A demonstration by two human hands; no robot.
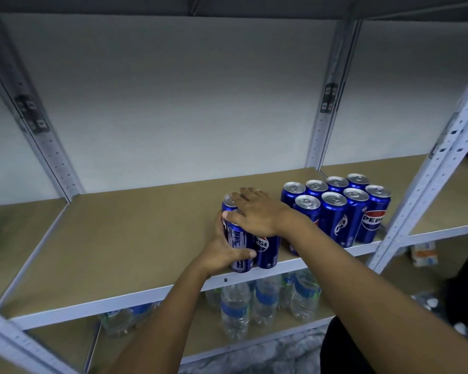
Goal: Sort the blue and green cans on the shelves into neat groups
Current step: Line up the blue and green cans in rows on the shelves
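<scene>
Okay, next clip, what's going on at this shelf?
A person is gathering blue cans on a shelf. The left hand grips the side of a small cluster of blue cans near the front edge, while the right hand lies flat across their tops. To the right, a neat block of blue cans already stands in two rows, with a gap between it and the held cluster. Water bottles stand on the shelf below. No green can shows clearly.

Stockroom or shop storage, by the look of it.
Slotted metal shelving (431, 160), blue cans (346, 209) at the shelf's right edge, water bottles (265, 300) stocked below.
</scene>
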